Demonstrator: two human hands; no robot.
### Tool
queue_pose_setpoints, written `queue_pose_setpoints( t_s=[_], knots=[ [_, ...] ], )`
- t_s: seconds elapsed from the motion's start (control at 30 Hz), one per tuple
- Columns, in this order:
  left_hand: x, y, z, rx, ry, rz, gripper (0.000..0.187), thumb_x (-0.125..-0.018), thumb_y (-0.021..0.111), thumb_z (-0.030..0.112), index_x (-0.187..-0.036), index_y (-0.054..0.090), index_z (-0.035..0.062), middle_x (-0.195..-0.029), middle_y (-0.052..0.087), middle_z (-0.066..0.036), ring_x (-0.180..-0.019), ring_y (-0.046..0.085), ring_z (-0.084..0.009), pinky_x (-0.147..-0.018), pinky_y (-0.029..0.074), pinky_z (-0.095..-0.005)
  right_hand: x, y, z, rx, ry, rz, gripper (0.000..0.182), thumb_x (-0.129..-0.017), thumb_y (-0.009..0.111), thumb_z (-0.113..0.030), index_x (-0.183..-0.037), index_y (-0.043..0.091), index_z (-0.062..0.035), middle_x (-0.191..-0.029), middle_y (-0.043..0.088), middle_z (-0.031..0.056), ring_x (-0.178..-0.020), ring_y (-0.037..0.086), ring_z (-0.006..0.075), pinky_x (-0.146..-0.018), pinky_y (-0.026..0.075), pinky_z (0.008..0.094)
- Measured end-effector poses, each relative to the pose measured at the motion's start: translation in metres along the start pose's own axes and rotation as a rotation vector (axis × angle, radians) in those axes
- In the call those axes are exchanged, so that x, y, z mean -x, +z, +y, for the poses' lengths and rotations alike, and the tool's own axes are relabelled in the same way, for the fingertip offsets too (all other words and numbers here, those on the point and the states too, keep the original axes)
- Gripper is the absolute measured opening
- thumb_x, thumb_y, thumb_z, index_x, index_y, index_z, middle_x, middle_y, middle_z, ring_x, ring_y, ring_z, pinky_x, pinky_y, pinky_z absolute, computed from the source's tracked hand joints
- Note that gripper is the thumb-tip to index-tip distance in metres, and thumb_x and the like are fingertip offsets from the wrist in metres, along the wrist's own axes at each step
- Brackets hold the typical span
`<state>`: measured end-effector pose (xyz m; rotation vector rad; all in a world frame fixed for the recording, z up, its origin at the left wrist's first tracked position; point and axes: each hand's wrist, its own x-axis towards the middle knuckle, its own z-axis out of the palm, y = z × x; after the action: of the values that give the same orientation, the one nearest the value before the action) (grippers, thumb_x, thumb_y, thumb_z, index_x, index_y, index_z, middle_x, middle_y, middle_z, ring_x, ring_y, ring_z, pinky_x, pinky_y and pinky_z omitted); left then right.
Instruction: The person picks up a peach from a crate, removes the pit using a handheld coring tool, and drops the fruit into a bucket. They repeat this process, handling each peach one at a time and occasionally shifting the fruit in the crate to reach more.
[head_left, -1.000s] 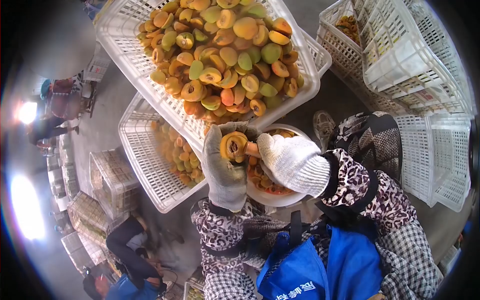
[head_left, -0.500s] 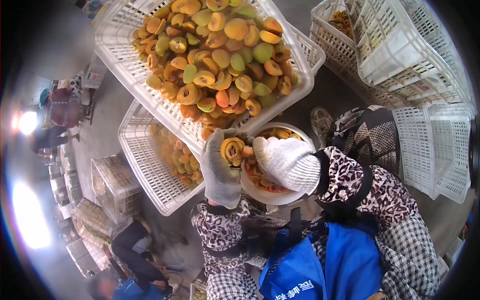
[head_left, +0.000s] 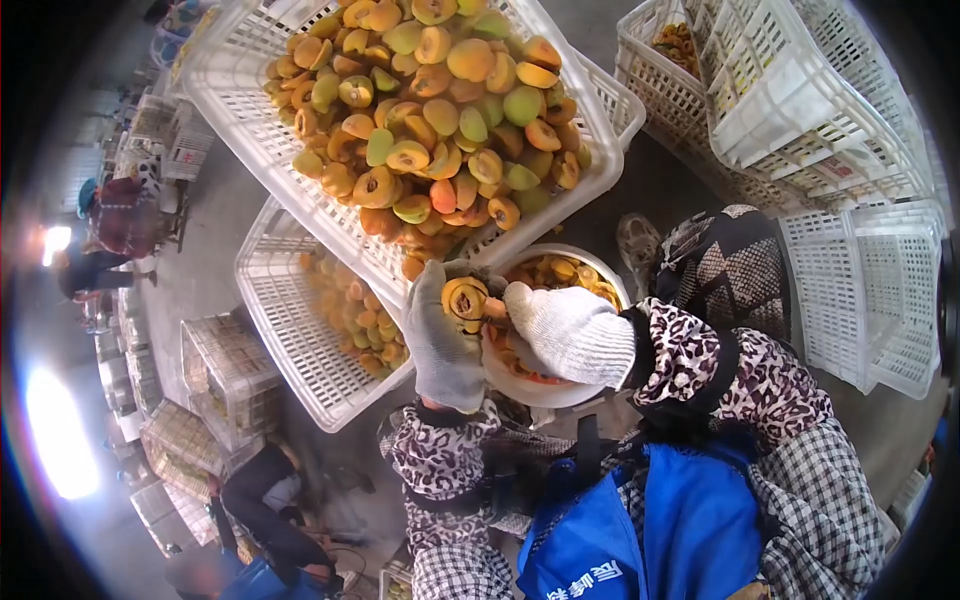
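My left hand (head_left: 447, 340), in a grey-white knit glove, is closed around a yellow peach half (head_left: 464, 300), its cut face with the brown pit hollow turned up. Close on its right, my right hand (head_left: 572, 335) in a white knit glove is closed, with a short tan stub (head_left: 494, 308), like a tool handle, showing at its fingertips against the fruit. Below both hands stands a white bucket (head_left: 545, 392) holding orange and yellow fruit scraps (head_left: 570, 272). Just beyond my left hand is a white crate (head_left: 335, 222) heaped with peach halves (head_left: 430, 130).
A lower white crate (head_left: 290, 345) at the left also holds peach halves. Stacked white crates (head_left: 790, 100) rise at the right, with more crates (head_left: 870, 300) below. Another person (head_left: 265, 510) sits at the lower left; one more person (head_left: 125, 215) is farther back.
The view has shifted slightly. Both hands stay together at the peach half, and the right hand's position over the bucket has changed only a little.
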<state>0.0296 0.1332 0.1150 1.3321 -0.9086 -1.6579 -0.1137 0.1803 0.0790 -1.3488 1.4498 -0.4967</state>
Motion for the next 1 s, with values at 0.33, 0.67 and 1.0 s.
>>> queue_pose_setpoints(
  t_s=[0.33,0.67,1.0],
  knots=[
    [-0.005,-0.005,-0.017,-0.686,0.614,0.016,0.032,-0.101,0.043,0.023,-0.095,0.060,-0.0037,-0.088,0.065,-0.013,-0.083,0.066,-0.0221,-0.075,0.055,-0.0320,0.013,-0.010,-0.017,0.315,-0.281,0.147,0.023,-0.091,0.050,-0.017,-0.104,0.050,0.0020,-0.076,0.065,0.0195,-0.072,0.066,0.0376,-0.062,0.053,0.0438],
    [-0.002,0.003,-0.009,-0.061,0.186,-0.017,0.025,-0.099,0.049,0.020,-0.092,0.060,-0.0014,-0.082,0.067,-0.010,-0.067,0.064,-0.0157,-0.066,0.052,-0.0286,0.019,-0.013,-0.024,0.007,-0.034,-0.145,0.027,-0.093,0.051,-0.027,-0.105,0.059,-0.0036,-0.071,0.062,0.0128,-0.056,0.059,0.0267,-0.057,0.050,0.0342],
    [-0.017,0.010,-0.011,-0.108,0.160,-0.023,0.036,-0.099,0.051,0.026,-0.079,0.061,-0.0024,-0.073,0.067,-0.014,-0.060,0.061,-0.0181,-0.059,0.050,-0.0287,0.006,-0.017,0.001,-0.280,-0.168,-0.180,0.020,-0.081,0.061,-0.021,-0.090,0.059,-0.0025,-0.066,0.058,0.0020,-0.047,0.053,0.0094,-0.042,0.044,0.0243]
  ],
)
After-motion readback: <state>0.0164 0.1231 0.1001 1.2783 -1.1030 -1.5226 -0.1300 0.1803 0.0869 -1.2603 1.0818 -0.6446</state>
